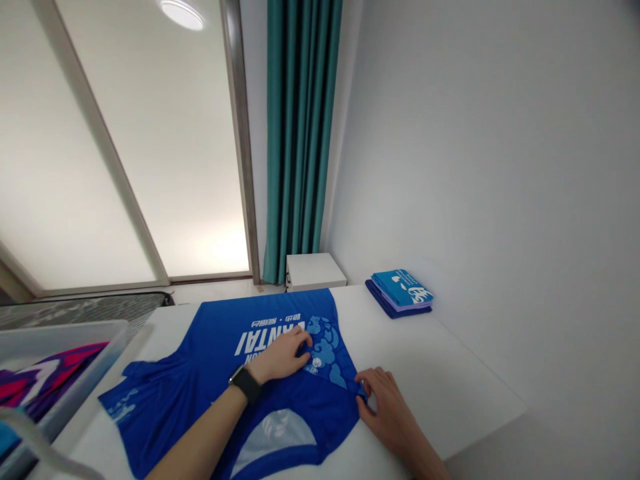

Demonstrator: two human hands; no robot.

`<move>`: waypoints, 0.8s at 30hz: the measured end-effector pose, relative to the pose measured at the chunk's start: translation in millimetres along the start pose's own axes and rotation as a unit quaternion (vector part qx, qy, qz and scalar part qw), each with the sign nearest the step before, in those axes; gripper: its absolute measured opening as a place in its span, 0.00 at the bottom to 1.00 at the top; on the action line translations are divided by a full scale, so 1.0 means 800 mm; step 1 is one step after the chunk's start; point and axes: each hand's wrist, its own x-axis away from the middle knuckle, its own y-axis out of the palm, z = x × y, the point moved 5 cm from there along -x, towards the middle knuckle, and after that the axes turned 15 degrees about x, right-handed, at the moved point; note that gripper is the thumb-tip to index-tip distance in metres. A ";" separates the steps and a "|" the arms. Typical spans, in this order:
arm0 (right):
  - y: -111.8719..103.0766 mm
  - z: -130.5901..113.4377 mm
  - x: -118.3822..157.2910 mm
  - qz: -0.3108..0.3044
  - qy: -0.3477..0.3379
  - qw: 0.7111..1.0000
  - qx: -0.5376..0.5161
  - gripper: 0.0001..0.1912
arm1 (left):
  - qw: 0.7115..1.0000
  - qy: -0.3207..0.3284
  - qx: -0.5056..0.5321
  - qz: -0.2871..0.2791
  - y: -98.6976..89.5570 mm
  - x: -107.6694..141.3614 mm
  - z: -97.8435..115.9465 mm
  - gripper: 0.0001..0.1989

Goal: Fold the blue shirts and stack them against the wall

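A blue short-sleeved T-shirt with white lettering and a light-blue print lies spread on a white table, its neckline toward me. My left hand, with a dark watch on the wrist, is on the shirt's chest beside the print, fingers curled in a pinch at the cloth. At the shirt's right edge my right hand pinches a bit of blue fabric between thumb and fingers. The shirt's right side is partly folded inward, while the sleeve at left is spread out.
A stack of folded clothes lies at the table's back right by the wall. At left stands a clear plastic bin with colourful clothing. A white cabinet and teal curtain are behind the white table.
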 end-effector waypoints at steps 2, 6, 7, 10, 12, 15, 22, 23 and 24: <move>-0.001 -0.002 0.000 -0.005 -0.001 1.000 0.004 0.17 | 0.997 0.004 0.004 -0.082 -0.008 0.005 0.002 0.11; -0.001 -0.001 -0.001 -0.005 0.002 1.000 0.004 0.18 | 0.990 -0.002 -0.037 -0.135 -0.016 0.010 -0.001 0.13; 0.001 0.000 -0.001 -0.005 0.003 1.000 0.002 0.18 | 0.989 0.000 -0.049 -0.139 -0.015 0.010 -0.002 0.12; 0.006 0.005 0.000 -0.008 0.008 1.000 -0.004 0.19 | 0.988 0.016 -0.079 -0.133 -0.009 0.007 -0.003 0.09; 0.008 0.007 0.000 -0.008 0.009 1.000 -0.008 0.19 | 0.988 0.024 -0.088 -0.128 -0.007 0.006 -0.003 0.08; 0.009 0.008 0.000 -0.005 0.004 1.000 -0.010 0.20 | 0.988 0.030 -0.084 -0.128 -0.009 0.005 -0.001 0.07; -0.002 -0.003 -0.003 -0.021 -0.013 1.000 0.007 0.10 | 0.991 0.020 -0.086 -0.105 -0.023 0.007 -0.001 0.06; -0.003 -0.004 -0.003 -0.024 -0.013 1.000 0.005 0.10 | 0.990 0.015 -0.090 -0.108 -0.022 0.007 -0.004 0.06; -0.004 -0.004 -0.003 -0.022 -0.013 1.000 0.001 0.09 | 0.989 0.012 -0.094 -0.110 -0.021 0.007 -0.007 0.06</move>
